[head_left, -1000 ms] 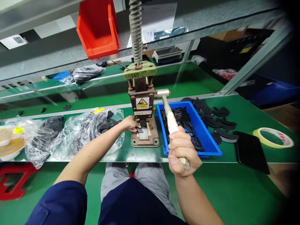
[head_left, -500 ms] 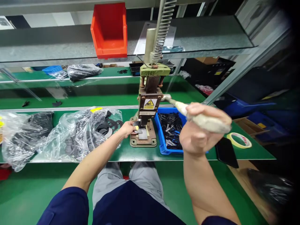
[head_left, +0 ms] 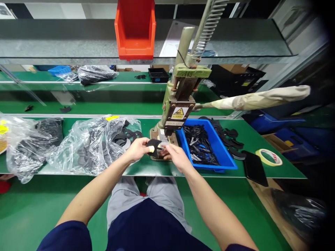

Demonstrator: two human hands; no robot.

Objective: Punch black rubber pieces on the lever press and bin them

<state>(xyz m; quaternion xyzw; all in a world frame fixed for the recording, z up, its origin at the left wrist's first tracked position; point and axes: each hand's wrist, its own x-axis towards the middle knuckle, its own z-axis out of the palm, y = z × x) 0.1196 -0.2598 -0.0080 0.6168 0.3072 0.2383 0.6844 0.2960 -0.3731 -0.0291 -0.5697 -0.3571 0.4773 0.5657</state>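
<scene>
The left hand [head_left: 138,149] pinched one black piece [head_left: 154,144], apparently clear of the press head [head_left: 178,113], the right hand [head_left: 178,157] beside it too blurred to tell its grip, while many dark pieces [head_left: 121,138] were left at the plastic bag [head_left: 66,150].

The press [head_left: 185,92] carries a warning sign [head_left: 179,112]: black-and-yellow triangle with hand pictogram, its bottom line illegible. Pale strip label [head_left: 175,123] at the sign's 7 o'clock: illegible. Green head [head_left: 201,72] at its 1 o'clock: marked figures, reading uncertain. Tape roll [head_left: 259,155], right of frame, toward 3 o'clock: red lettering, unreadable.
</scene>
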